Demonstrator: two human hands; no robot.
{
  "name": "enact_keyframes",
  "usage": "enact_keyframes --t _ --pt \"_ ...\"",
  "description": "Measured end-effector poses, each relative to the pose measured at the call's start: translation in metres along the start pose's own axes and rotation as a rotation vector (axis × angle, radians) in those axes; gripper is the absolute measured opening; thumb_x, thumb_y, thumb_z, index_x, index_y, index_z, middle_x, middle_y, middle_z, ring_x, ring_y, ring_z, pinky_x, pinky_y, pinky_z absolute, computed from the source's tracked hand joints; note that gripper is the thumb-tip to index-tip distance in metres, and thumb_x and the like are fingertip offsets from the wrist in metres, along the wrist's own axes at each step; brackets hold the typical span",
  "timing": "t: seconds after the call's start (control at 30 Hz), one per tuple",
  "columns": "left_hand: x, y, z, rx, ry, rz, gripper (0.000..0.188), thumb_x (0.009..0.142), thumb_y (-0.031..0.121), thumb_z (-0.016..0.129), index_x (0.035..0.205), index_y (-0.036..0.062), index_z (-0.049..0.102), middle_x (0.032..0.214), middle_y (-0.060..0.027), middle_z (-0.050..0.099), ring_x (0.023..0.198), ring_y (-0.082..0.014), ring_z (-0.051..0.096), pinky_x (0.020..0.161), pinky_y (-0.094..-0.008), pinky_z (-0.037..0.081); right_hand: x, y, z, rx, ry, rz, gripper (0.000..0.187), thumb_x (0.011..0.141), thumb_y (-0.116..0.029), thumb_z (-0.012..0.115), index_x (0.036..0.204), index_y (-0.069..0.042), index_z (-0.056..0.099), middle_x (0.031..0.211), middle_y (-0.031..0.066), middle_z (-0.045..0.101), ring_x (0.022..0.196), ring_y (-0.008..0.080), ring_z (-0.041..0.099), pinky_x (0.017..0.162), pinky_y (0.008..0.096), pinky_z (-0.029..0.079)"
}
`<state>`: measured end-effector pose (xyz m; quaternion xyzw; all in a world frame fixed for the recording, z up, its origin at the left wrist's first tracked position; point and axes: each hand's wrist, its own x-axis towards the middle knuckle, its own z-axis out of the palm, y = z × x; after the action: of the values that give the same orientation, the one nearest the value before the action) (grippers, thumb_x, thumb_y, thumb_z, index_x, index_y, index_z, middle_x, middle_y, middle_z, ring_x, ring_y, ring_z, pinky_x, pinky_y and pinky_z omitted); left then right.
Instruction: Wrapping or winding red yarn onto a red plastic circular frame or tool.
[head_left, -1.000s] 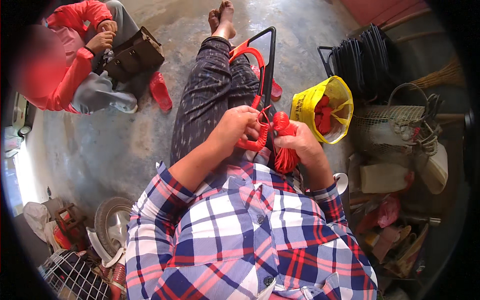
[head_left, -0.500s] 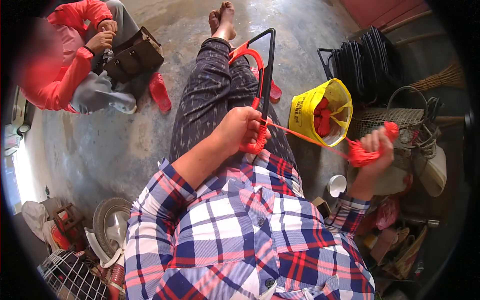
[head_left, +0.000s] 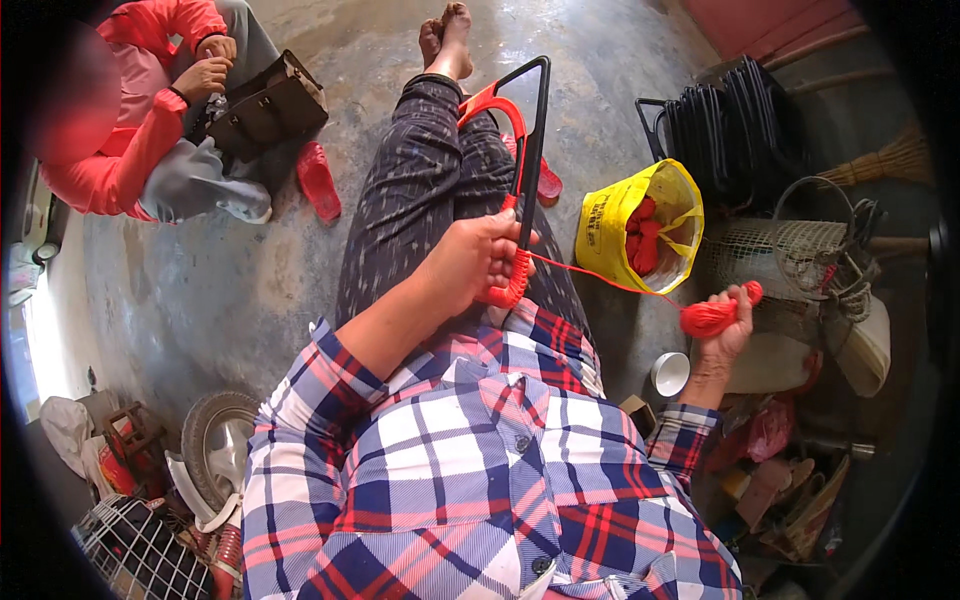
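Observation:
Over my lap, my left hand (head_left: 477,258) is closed round the side bar of a black metal frame (head_left: 540,135). Red cord (head_left: 510,290) is wound tightly on the frame's near corner, and a red curved strip (head_left: 505,105) shows at its far end. Out to the right, my right hand (head_left: 728,325) grips a bundle of red cord (head_left: 708,318), part of which sticks out past the fingers. A single strand (head_left: 600,275) runs between the bundle and the wound corner, sagging slightly. It passes just in front of a yellow bag (head_left: 610,235).
Red bundles (head_left: 642,240) lie inside the yellow bag. Behind it stand several black frames (head_left: 735,130). A white bowl (head_left: 670,374) and a wire basket (head_left: 780,255) are at the right. A person in red (head_left: 130,150) sits far left beside a dark handbag (head_left: 268,112).
My right hand has come in and slightly down with the cord bundle, and the strand hangs a little looser. My left hand stays on the frame, almost unmoved.

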<state>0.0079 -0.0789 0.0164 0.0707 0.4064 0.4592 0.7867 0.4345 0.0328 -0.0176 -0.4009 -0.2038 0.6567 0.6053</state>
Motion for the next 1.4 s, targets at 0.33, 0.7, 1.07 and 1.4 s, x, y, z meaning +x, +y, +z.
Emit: enact_keyframes --t 0.33,0.7,1.07,1.4 --pt "-0.038 -0.007 0.062 1.236 -0.174 0.982 0.039 0.076 0.016 0.075 0.107 -0.0006 0.058 0.102 -0.0147 0.060 0.102 -0.0336 0.057 0.093 -0.0405 0.044 -0.110 0.080 0.223 -0.603 -0.843 -0.194 0.095 0.079 -0.055 0.072 0.141 0.006 0.034 0.139 0.0162 0.044 0.124 0.0254 0.049 0.104 0.0372 0.039" --pt "-0.069 0.062 0.016 0.306 0.101 0.971 0.038 0.091 0.007 0.059 0.128 0.0011 0.054 0.109 -0.0104 0.064 0.102 -0.0215 0.063 0.090 -0.0356 0.051 -0.054 0.099 0.163 -0.041 -0.807 0.402 0.037 0.086 -0.014 0.052 0.116 0.005 0.061 0.068 0.0024 0.056 0.053 0.0076 0.043 0.051 0.0232 0.035" --pt "-0.021 0.010 0.015 1.797 0.353 0.605 0.026 0.067 0.014 0.067 0.090 0.0075 0.059 0.084 -0.0080 0.060 0.081 -0.0298 0.062 0.075 -0.0410 0.047 -0.041 0.141 0.197 -1.254 -1.093 -0.085 0.035 0.075 -0.011 0.072 0.108 0.000 0.067 0.110 0.0106 0.063 0.100 0.0242 0.063 0.086 0.0337 0.050" --pt "0.013 0.004 -0.008 1.096 0.342 0.858 0.054 0.073 0.008 0.063 0.125 0.0030 0.050 0.113 -0.0075 0.055 0.113 -0.0209 0.052 0.098 -0.0344 0.041 -0.014 0.088 0.157 -0.117 -0.580 0.025 0.038 0.079 -0.011 0.067 0.115 -0.001 0.058 0.126 0.0168 0.058 0.117 0.0305 0.056 0.105 0.0466 0.042"
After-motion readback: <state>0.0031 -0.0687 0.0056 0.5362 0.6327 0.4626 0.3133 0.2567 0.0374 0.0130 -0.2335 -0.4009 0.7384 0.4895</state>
